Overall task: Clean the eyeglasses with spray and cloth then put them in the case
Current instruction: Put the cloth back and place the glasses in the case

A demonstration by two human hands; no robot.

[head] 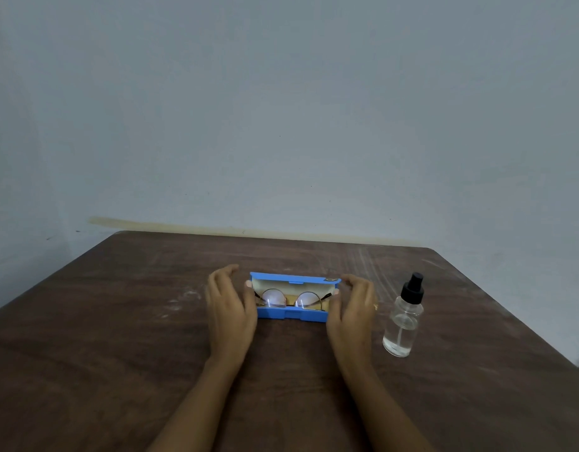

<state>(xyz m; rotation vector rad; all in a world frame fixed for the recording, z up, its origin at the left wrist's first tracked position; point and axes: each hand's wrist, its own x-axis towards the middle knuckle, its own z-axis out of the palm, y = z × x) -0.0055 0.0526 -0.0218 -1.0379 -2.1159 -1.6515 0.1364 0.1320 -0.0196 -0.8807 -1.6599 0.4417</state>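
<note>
A blue glasses case (291,315) lies open mid-table, its cream-lined lid (293,282) standing up at the back. Round thin-rimmed eyeglasses (293,300) lie inside it, lenses toward me, with something tan behind the bridge. My left hand (229,308) is at the case's left end, its thumb tip touching the lid's edge and its fingers straight and spread away from it. At the right end, my right hand (350,305) has its thumb on the end and a curled fingertip at the lid's back corner. A clear spray bottle (401,324) with a black nozzle stands upright to the right.
The dark wooden table (118,337) carries pale scuff marks at back right and left of centre. Its far edge meets a grey-blue wall (281,125). The bottle stands a hand's width right of my right hand.
</note>
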